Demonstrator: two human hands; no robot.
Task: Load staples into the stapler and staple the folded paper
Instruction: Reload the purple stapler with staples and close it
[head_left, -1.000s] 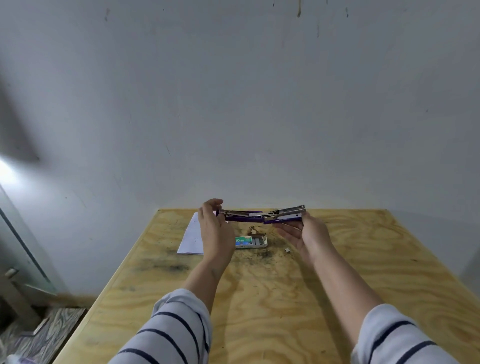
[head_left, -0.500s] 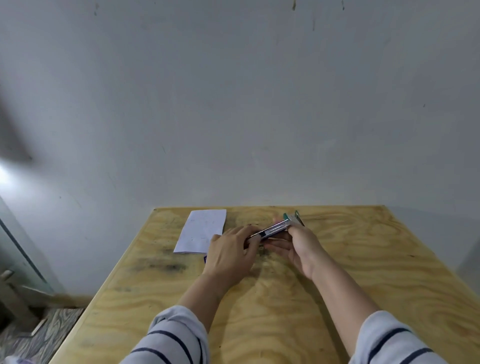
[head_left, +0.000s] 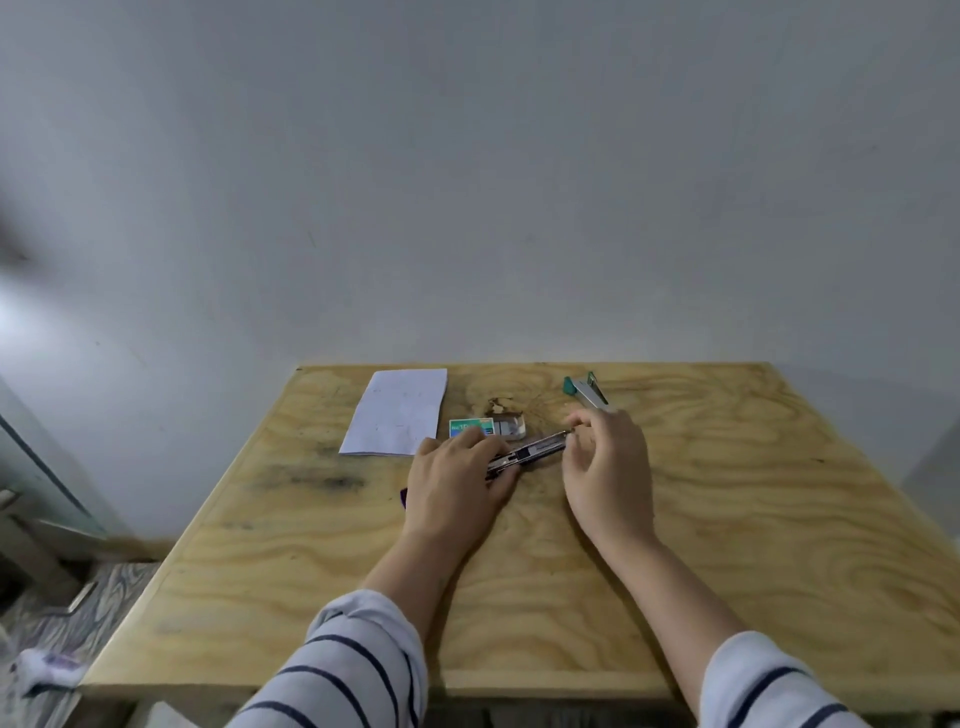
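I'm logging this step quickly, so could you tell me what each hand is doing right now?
Left hand: grips the stapler against the table.
Right hand: fingers curled at the stapler's far end, seemingly pinching it.

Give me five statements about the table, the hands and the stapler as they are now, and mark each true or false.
1. The left hand holds the stapler down on the table. True.
2. The folded paper lies under the stapler. False: it lies apart, toward the far left of the table.
3. The staple box sits between the paper and the right hand. True.
4. The right hand grips the green tool. False: that tool lies alone near the far edge; the right fingers are at the stapler's tip.
5. The stapler is green. False: it is purple and metal.
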